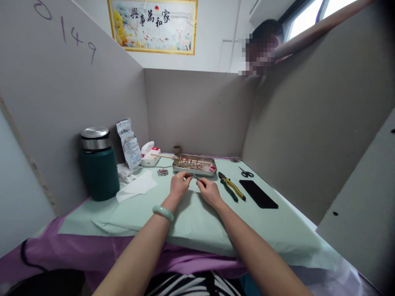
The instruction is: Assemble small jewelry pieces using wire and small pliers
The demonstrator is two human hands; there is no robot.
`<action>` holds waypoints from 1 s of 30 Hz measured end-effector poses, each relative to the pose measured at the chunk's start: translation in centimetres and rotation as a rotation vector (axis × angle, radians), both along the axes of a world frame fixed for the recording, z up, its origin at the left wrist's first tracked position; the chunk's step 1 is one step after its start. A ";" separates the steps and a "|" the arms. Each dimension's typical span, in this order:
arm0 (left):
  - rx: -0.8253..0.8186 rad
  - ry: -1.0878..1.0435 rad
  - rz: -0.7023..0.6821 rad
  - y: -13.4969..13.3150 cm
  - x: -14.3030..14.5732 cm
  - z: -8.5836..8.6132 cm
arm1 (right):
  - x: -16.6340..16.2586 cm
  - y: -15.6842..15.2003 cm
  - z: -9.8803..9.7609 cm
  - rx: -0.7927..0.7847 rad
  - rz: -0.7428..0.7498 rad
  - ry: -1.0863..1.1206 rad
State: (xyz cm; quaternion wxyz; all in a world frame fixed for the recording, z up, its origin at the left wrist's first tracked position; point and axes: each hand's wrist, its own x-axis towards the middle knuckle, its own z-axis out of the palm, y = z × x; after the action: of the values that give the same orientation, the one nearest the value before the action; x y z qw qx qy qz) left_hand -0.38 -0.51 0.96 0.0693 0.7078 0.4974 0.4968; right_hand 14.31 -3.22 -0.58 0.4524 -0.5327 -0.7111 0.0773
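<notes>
My left hand (180, 185), with a pale green bangle (163, 212) on its wrist, is closed in a pinch in front of the metal tray. What its fingertips hold is too small to make out. Beside it, my right hand (210, 192) is closed on a thin pointed metal tool (195, 176), whose tip reaches toward the left fingertips. Just beyond both hands stands the shallow metal tray (177, 170), holding many small red, gold and silvery beads or parts. A small heap of red and silvery beads (162, 172) lies left of the tray.
Pliers (232, 187), scissors (247, 173) and a black phone (258, 194) lie to the right. At left are a green flask (99, 168), a foil pouch (128, 144), tissues (150, 155) and white paper (138, 186). Grey partitions (197, 111) enclose the table; a person leans over the right one.
</notes>
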 end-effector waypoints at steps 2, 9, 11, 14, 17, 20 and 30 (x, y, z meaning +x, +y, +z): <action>0.037 0.033 0.008 0.1 0.0 -0.1 | 0.0 0.0 0.0 0.000 -0.004 -0.016; 0.092 0.130 0.036 -0.2 0.0 -0.1 | -0.1 -0.1 0.0 0.009 -0.021 -0.061; 0.104 0.160 0.054 -0.3 0.1 -0.1 | -0.1 -0.1 -0.1 0.009 -0.030 -0.078; 0.098 0.209 0.087 -0.6 0.2 0.0 | -0.1 -0.1 -0.1 0.014 -0.045 -0.097; 0.085 0.253 0.117 -0.9 0.3 0.1 | -0.2 -0.1 -0.1 0.020 -0.054 -0.101; 0.080 0.280 0.135 -0.9 0.4 0.1 | -0.2 -0.1 -0.1 0.014 -0.059 -0.099; 0.067 0.200 0.035 -0.8 0.4 0.0 | 0.0 0.1 -0.2 0.015 -0.041 -0.078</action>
State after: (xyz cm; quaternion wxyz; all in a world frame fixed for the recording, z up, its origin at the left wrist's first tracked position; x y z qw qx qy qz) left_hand 0.03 -1.34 0.96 -0.0131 0.7471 0.4972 0.4410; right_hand 14.27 -3.14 -0.76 0.4298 -0.5462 -0.7178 0.0421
